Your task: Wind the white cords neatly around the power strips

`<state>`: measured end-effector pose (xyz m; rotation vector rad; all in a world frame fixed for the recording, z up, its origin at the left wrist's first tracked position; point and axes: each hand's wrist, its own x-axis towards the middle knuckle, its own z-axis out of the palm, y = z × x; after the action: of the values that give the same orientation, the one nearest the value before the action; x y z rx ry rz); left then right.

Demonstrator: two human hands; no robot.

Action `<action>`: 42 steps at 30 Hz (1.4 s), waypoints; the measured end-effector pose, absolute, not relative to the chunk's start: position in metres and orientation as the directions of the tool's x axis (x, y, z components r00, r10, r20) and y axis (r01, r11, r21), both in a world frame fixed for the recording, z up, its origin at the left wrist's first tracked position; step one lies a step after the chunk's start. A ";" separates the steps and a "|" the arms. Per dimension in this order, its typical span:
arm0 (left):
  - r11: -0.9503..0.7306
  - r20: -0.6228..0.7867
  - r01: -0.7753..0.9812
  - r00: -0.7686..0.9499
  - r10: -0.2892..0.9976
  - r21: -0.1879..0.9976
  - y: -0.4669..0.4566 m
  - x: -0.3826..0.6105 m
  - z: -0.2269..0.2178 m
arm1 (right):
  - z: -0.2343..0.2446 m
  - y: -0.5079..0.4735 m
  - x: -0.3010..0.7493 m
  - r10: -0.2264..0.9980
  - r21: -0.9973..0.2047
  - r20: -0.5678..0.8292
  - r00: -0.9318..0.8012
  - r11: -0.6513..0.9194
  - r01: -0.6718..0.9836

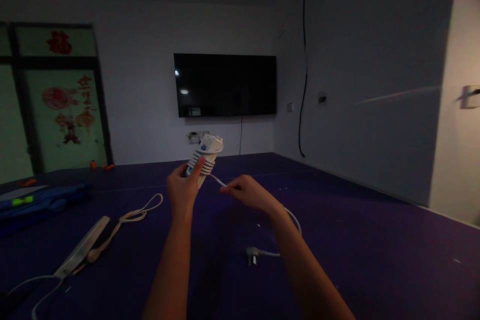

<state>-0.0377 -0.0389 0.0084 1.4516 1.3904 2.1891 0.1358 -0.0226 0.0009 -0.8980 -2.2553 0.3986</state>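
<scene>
Power strip held up below the television, cord partly wound on it

Low and far left of the television (pixel 225 85), a second power strip (pixel 80 250) lies on the purple floor (pixel 375 240) with its cord loose. Just under the television's lower edge, the left hand (pixel 183 192) has its grip closed round the white power strip (pixel 205 157), thumb pressed over several wound turns. The cord (pixel 217 180) runs right to the right hand (pixel 249 194), which pinches it between fingertips. Its plug (pixel 252 255) lies on the floor straight below the television, nearer the person. The strip looks light, with a stiff plastic body best held across its middle over the turns. The cord looks limp yet springy and its loops could slide off, so it is best pinched close to the body.
</scene>
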 end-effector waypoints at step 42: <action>-0.298 0.603 0.943 0.154 0.783 0.146 -0.048 -0.013 0.001 | 0.019 -0.046 0.147 0.574 -0.005 0.714 -0.401 0.577 0.817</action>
<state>-0.0132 -0.0479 0.0006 2.5725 1.9858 1.0322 0.1472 -0.0461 0.0193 -1.1035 -2.1248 -0.4573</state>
